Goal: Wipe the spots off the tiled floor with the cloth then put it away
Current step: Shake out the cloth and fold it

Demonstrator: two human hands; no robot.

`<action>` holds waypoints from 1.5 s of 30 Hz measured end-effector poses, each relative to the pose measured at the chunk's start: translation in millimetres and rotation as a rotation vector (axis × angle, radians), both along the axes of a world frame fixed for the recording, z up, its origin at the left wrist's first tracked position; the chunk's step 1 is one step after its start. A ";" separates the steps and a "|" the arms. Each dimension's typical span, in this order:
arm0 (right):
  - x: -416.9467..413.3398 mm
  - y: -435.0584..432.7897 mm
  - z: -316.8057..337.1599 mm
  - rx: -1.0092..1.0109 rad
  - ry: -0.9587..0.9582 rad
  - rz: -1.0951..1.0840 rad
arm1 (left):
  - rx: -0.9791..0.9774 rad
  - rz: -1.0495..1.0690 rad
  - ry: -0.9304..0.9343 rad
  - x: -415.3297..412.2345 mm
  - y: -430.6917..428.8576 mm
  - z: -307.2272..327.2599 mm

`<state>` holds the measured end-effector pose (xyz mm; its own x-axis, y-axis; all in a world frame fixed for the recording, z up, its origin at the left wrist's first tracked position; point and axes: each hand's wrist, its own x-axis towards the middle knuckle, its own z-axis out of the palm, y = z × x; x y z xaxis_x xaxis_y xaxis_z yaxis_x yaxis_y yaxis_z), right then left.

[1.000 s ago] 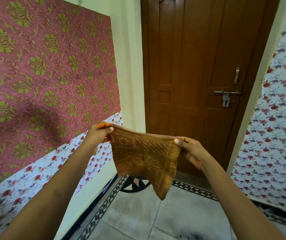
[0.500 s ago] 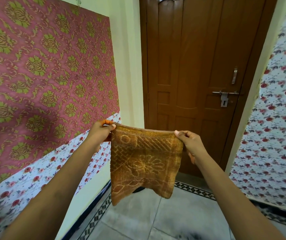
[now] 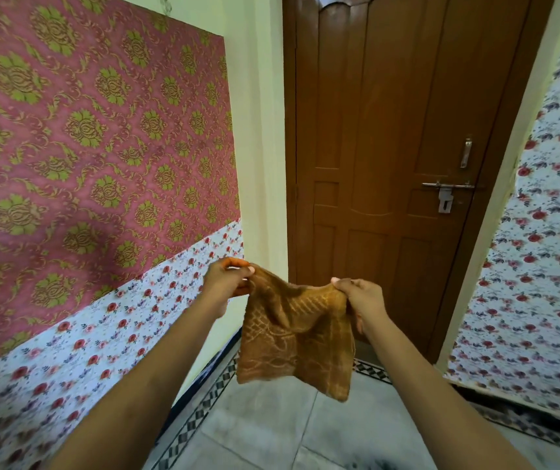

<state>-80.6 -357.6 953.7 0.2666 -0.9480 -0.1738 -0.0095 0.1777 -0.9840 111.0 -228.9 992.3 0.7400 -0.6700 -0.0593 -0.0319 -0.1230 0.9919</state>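
An orange-brown patterned cloth point(image 3: 292, 337) hangs in the air in front of me, held by its two top corners. My left hand point(image 3: 226, 281) pinches the upper left corner. My right hand point(image 3: 361, 298) grips the upper right corner. The top edge sags between the hands and the cloth's lower part droops in folds. Below lies the grey tiled floor point(image 3: 272, 432), with a dark smudge point(image 3: 363, 464) at the bottom edge of the view.
A closed brown wooden door point(image 3: 390, 130) with a metal latch point(image 3: 444, 191) stands straight ahead. Patterned wallpaper covers the left wall point(image 3: 85, 147) and the right wall point(image 3: 543, 249). A black-and-white checked border point(image 3: 200, 412) runs along the floor's edges.
The hands have come closer together, so the cloth's top edge went from stretched flat to slack and sagging. Both hands also sit slightly lower in the view.
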 end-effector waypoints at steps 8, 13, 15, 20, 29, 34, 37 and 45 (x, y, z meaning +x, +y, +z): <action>24.5 41.1 4.2 0.106 -0.180 0.161 | -0.035 -0.140 -0.048 -40.1 -1.2 -11.6; 27.3 46.6 2.3 0.096 -0.168 0.201 | -0.081 -0.042 -0.017 -44.5 -1.8 -6.5; 19.7 40.8 -0.4 0.085 -0.142 0.167 | -0.067 0.015 0.004 -35.2 0.3 -4.7; -2.6 26.6 -1.9 -0.140 0.138 0.335 | 0.043 0.005 -0.071 -11.1 7.9 0.8; -17.2 6.2 -0.1 -0.334 0.274 0.650 | 0.444 -0.737 -0.697 4.6 29.8 -1.6; -12.8 10.6 5.0 -0.391 0.165 0.619 | 0.369 -0.586 -0.624 3.9 24.2 -6.4; -13.7 10.7 12.5 -0.414 0.153 0.641 | 0.381 -0.645 -0.464 4.8 27.6 -13.0; -27.8 -9.0 17.2 -0.648 0.558 0.801 | 0.279 -0.640 -0.281 11.7 33.3 -33.7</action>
<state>-108.3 -366.6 970.9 0.8673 -0.4978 -0.0010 -0.3499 -0.6081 -0.7126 122.6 -195.6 958.6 0.2231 -0.9621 -0.1566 -0.4290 -0.2411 0.8705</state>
